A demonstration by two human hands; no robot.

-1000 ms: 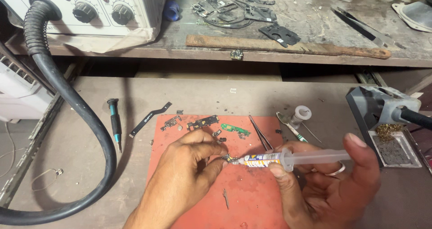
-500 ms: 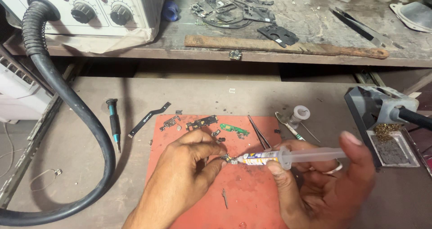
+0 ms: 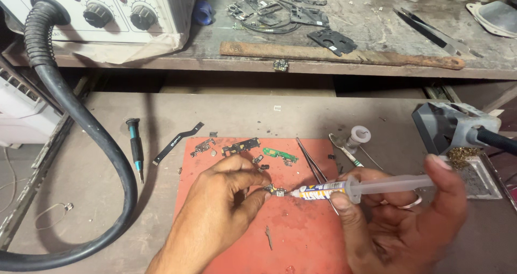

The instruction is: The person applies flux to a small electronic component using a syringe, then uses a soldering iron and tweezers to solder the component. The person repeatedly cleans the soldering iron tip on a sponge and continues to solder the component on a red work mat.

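The right hand (image 3: 401, 220) was curled around a flux syringe (image 3: 350, 188), forefinger and middle finger clamped on the barrel and the thumb laid flat on the plunger end at about three o'clock. The nozzle pointed toward nine o'clock and met a tiny connector board (image 3: 276, 190), pinched between thumb and forefinger tips of the left hand (image 3: 229, 209), just above the red work mat (image 3: 301, 241). To do this well, I judged, the thumb needed only a slow, light press so a small bead landed on the contacts and not on the fingertips, while the left pinch kept the part level and steady. The right wrist was rolled inward, palm facing the wearer, a ring showing on one finger; the left forearm came up from six o'clock, knuckles arched over the mat.

Outward from there, tweezers (image 3: 312, 161) lay at twelve o'clock of the nozzle beside a small green circuit board (image 3: 280, 155). A screwdriver (image 3: 135, 150) rested on the counter (image 3: 269, 112) toward ten o'clock, with the black hot-air hose (image 3: 102, 144) looping beyond it. A soldering iron stand (image 3: 458, 134) sat at two o'clock.
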